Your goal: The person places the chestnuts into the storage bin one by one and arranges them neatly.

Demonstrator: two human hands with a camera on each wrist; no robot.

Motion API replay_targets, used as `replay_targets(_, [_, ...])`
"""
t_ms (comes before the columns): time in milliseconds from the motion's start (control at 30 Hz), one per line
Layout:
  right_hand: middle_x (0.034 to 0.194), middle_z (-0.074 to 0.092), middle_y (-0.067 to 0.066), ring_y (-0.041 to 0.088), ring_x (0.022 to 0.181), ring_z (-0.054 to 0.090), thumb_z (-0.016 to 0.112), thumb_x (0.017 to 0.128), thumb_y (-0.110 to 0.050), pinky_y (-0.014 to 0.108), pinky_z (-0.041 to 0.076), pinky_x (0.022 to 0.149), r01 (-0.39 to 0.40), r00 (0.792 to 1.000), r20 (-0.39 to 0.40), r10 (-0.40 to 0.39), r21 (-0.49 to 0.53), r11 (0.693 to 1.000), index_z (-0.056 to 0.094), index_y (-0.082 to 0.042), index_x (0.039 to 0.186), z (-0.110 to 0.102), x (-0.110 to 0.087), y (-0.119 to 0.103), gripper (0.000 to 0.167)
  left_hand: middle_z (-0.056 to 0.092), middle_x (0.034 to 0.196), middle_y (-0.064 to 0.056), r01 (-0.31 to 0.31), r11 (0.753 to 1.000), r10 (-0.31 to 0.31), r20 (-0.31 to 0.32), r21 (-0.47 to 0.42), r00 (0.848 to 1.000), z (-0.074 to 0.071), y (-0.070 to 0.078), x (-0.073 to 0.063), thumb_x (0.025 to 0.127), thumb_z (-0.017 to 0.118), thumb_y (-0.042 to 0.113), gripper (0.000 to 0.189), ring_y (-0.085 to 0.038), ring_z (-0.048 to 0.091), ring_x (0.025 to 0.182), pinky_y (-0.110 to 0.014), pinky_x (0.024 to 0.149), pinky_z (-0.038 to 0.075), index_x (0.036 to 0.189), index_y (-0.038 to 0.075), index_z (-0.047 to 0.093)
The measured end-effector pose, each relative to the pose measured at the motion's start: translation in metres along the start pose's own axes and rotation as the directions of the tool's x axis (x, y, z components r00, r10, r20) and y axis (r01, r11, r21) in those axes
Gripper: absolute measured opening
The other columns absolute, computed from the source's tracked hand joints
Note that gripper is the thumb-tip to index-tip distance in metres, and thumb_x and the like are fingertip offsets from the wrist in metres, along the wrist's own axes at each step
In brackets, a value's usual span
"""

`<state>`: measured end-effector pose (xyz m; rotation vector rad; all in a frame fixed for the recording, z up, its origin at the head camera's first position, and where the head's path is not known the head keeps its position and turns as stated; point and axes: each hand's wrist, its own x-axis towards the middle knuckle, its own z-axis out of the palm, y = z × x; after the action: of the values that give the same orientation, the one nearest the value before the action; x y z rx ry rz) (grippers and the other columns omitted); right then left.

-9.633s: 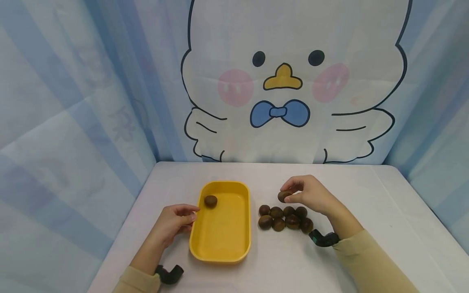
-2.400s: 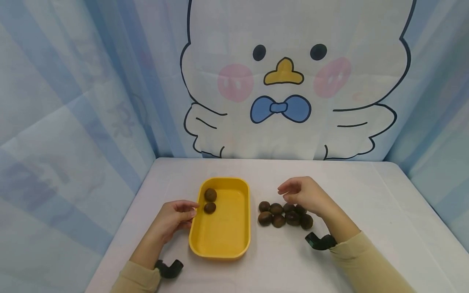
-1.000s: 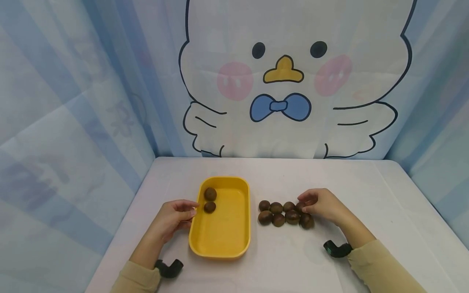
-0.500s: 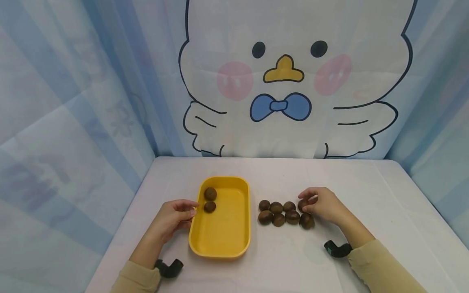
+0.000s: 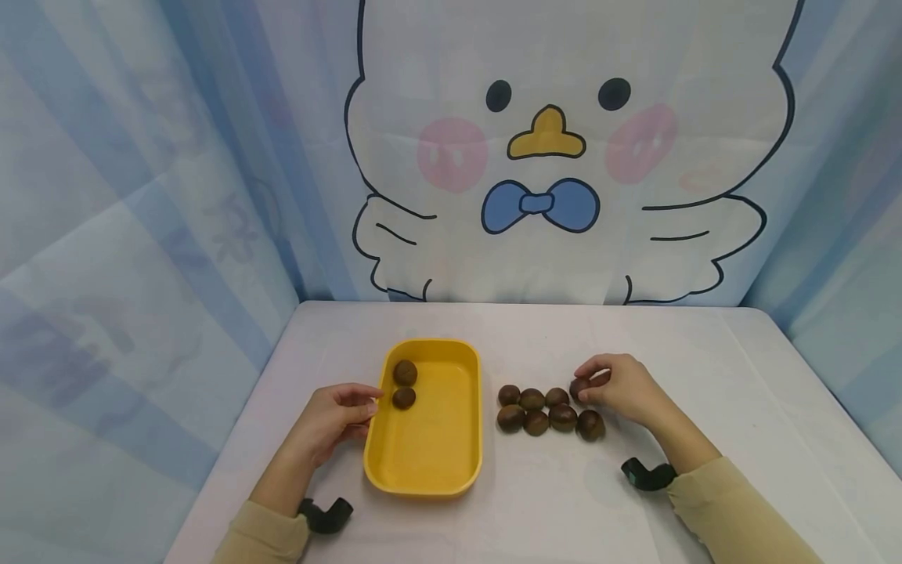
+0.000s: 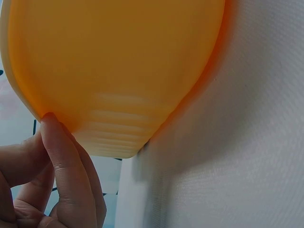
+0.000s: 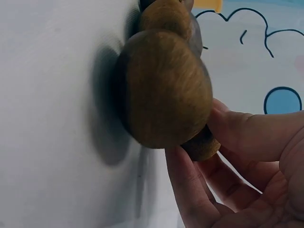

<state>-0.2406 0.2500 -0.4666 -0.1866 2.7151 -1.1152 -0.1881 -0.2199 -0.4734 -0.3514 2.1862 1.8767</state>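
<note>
My right hand (image 5: pixel 623 384) pinches a chestnut (image 5: pixel 579 389) between thumb and fingers, at the far right end of the back row. In the right wrist view, that held chestnut (image 7: pixel 203 146) is partly hidden behind a nearer, larger chestnut (image 7: pixel 164 90). The other brown chestnuts (image 5: pixel 535 423) lie in two rows on the table. To their left stands a yellow tray (image 5: pixel 423 462) with two chestnuts in its upper left part, one of them a round chestnut (image 5: pixel 405 373). My left hand (image 5: pixel 337 423) holds the tray's left rim, its fingertips at the edge in the left wrist view.
The white table (image 5: pixel 550 501) runs back to a hanging cloth (image 5: pixel 535 266) printed with a cartoon bird. Pale blue curtains (image 5: pixel 141 274) close in both sides. A black wrist camera (image 5: pixel 648 475) is worn at the right wrist, another camera (image 5: pixel 327 515) at the left.
Since the earliest frame, a second chestnut has come into the tray. My right hand moved right to the row's end and has now drawn one chestnut slightly up and back. The left hand stays put.
</note>
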Motion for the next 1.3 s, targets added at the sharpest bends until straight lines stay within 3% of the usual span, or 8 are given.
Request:
replay_targets(967, [0.116, 0.079, 0.015, 0.025, 0.102, 0.076, 0.082, 0.092, -0.01, 0.042, 0.065, 0.089, 0.04, 0.999, 0.02, -0.042, 0.089, 0.995, 0.076, -0.008, 0.12, 0.015, 0.006, -0.046, 0.029, 0.068, 0.091, -0.004, -0.004, 1.0, 0.004, 0.004, 0.0, 1.0, -0.001, 0.002, -0.002, 0.098, 0.075, 0.003, 0.03, -0.016, 0.063, 0.067, -0.023, 0.067, 0.063, 0.128, 0.0, 0.075])
replay_targets(1300, [0.115, 0.079, 0.009, 0.023, 0.101, 0.075, 0.082, 0.092, -0.013, 0.045, 0.065, 0.092, 0.04, 0.998, 0.038, -0.044, 0.098, 0.994, 0.078, -0.014, 0.119, 0.026, 0.008, -0.065, 0.027, 0.068, 0.091, -0.004, -0.004, 1.0, 0.004, 0.008, 0.0, 1.0, -0.001, 0.002, -0.004, 0.097, 0.075, 0.003, 0.032, -0.016, 0.063, 0.067, -0.023, 0.067, 0.063, 0.129, -0.001, 0.074])
